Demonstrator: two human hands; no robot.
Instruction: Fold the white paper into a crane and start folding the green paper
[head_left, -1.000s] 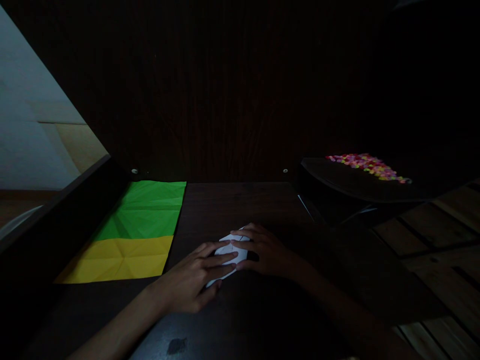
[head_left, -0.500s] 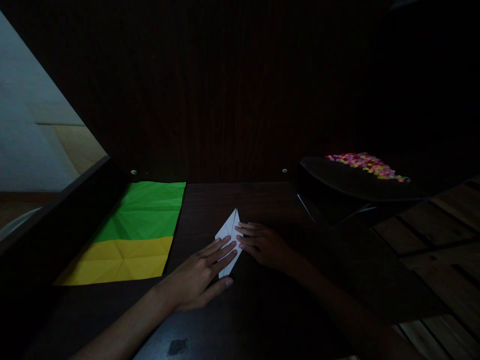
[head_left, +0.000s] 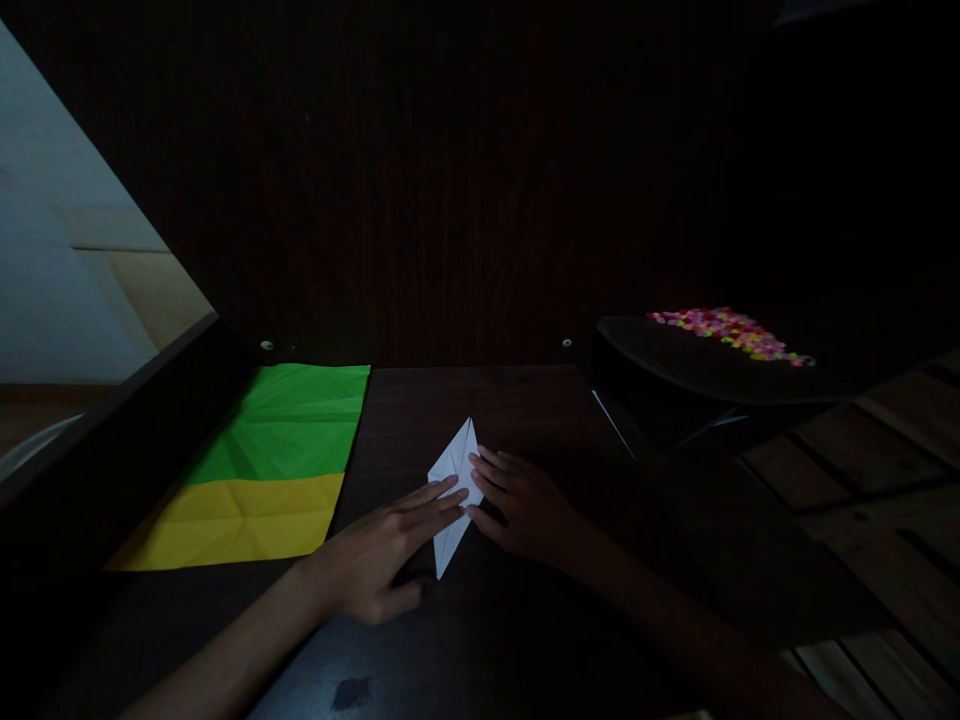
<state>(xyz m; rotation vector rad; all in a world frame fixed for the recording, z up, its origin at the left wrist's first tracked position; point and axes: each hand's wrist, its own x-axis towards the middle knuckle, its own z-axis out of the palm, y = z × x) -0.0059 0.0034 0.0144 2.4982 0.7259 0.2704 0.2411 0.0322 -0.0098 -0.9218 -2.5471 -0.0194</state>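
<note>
A white folded paper, shaped like a narrow diamond with crease lines, lies flat on the dark wooden table. My left hand reaches in from the left, its outstretched fingertips resting on the paper's middle and its thumb held apart over the table. On the other side, my right hand touches the paper's right edge with spread fingertips. Neither hand wraps around the paper. Part of its middle is hidden under the fingers.
Left of the paper lie a creased green sheet and a yellow sheet. A dark panel rises behind the table. At the right, a dark curved-edge surface bears a heap of small colourful pieces. Wooden slats show beyond.
My left hand has drawn back slightly to the left, its thumb away from the paper, uncovering the lower tip. My right hand's fingers have shifted a little along the right edge.
</note>
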